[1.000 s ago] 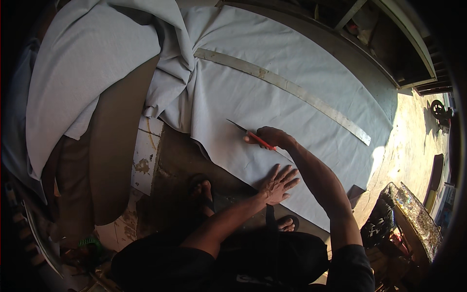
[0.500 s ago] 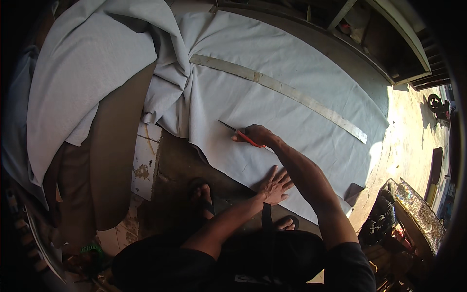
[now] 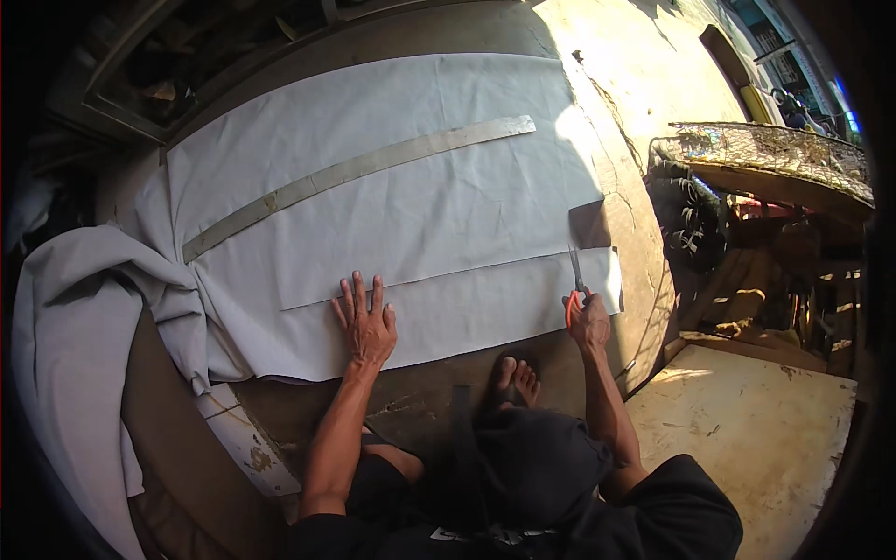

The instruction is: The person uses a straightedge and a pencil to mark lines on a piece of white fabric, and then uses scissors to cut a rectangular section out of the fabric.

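Note:
My left hand [image 3: 366, 327] lies with spread fingers on the pale grey fabric [image 3: 429, 205], over a long straight edge or cut line running across it. My right hand [image 3: 588, 320] grips scissors [image 3: 576, 280] with orange-red handles at the fabric's right end, their blades pointing away from me beside that line. Just beyond the blades a small flap shows a dark underside [image 3: 588, 222]. A long flat metal strip [image 3: 359, 163] lies across the fabric above both hands.
Bunched fabric [image 3: 75, 308] and brown material [image 3: 173, 429] are at left. A metal-framed cabinet [image 3: 140, 75] lines the far edge. At right are a cluttered wooden stack [image 3: 765, 299], a wire mesh piece [image 3: 765, 159] and a worn board [image 3: 737, 448]. My sandalled foot [image 3: 518, 378] is below the fabric.
The view has turned toward the right end of the fabric. The scissors in my right hand moved from mid-fabric to that end. My spread left hand is now farther left along the line.

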